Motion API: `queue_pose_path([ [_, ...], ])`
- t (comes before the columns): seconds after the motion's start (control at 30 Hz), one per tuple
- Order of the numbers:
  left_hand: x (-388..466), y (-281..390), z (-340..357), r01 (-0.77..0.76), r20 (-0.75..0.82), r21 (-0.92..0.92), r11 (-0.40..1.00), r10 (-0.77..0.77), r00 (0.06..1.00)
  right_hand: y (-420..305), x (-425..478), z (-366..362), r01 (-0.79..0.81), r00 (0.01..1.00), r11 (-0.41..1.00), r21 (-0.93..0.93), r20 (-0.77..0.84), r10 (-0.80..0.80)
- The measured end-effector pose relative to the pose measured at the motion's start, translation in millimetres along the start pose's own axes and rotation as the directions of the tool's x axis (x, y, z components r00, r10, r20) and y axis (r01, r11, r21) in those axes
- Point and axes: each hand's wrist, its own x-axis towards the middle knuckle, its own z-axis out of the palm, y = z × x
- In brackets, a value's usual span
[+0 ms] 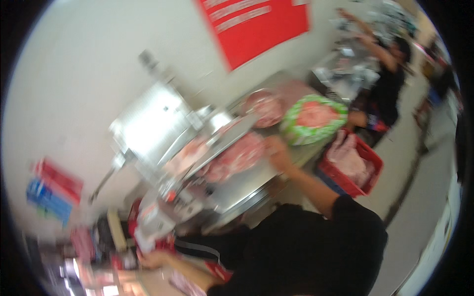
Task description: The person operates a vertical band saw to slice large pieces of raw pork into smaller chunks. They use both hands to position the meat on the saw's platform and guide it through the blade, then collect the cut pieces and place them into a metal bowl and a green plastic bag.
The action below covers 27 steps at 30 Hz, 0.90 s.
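Observation:
My right hand (277,152) is at the right end of a pile of sliced raw meat (237,157), which lies on the steel tray of a meat slicer (153,122). Blur hides whether its fingers grip anything. A pale chunk of meat (190,153) sits on the slicer, behind a long metal plate. My left hand (152,259) is low on the left, beside a white plastic bag or wrap (146,240); whether it holds this cannot be told. Beyond the sliced pile are a clear bag of meat (264,107) and a green-and-white bag with ground or sliced meat (316,114).
A red crate (374,159) with a pale bag stands right of the table. Another person (385,81) in dark clothes is at the far right, near plastic-wrapped items (348,74). A red sign (259,33) with writing hangs on the wall. Boxes and other goods crowd the lower left.

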Motion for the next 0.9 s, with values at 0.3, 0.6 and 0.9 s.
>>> queue_pose_path([
  [0.3,-216.3,68.2,-60.2,-0.053,0.704,-0.563,0.824,0.513,0.492,-47.1,-25.1,44.5,0.132,0.95,0.967,0.217,0.249,-0.186],
  [0.6,-248.0,132.6,77.6,0.778,0.965,-0.238,0.581,0.233,0.122,20.2,-76.8,97.0,0.333,0.929,0.943,0.007,0.171,-0.329],
  [0.9,-252.9,132.5,115.9,0.81,0.981,-0.181,0.559,0.04,0.191,-63.1,-30.6,61.5,0.188,0.926,0.982,0.018,0.33,-0.183],
])
